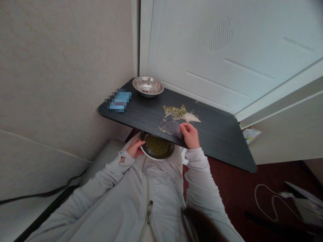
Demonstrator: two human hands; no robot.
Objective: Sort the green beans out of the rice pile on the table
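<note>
My left hand (pixel 135 147) grips the rim of a metal bowl (pixel 172 150) in my lap, just below the table's near edge. Inside it lie many small green beans (pixel 157 145), which look like mung beans. Over the tabletop, my right hand (pixel 189 134) pinches a thin, clear plastic scraper (pixel 171 127) between thumb and fingers. Some pale grains (pixel 161 129) lie along the scraper near the edge. Just beyond it is a spread pile of mixed green beans and pale grains (pixel 174 112), with white rice-like grains (pixel 191 117) on its right side.
A second metal bowl (pixel 148 87) stands at the back left of the dark table (pixel 217 134). Left of it lies a blurred-out blue item (pixel 120 101). A white door (pixel 191 40) rises behind the table. A white cable (pixel 274 201) lies on the reddish floor at right.
</note>
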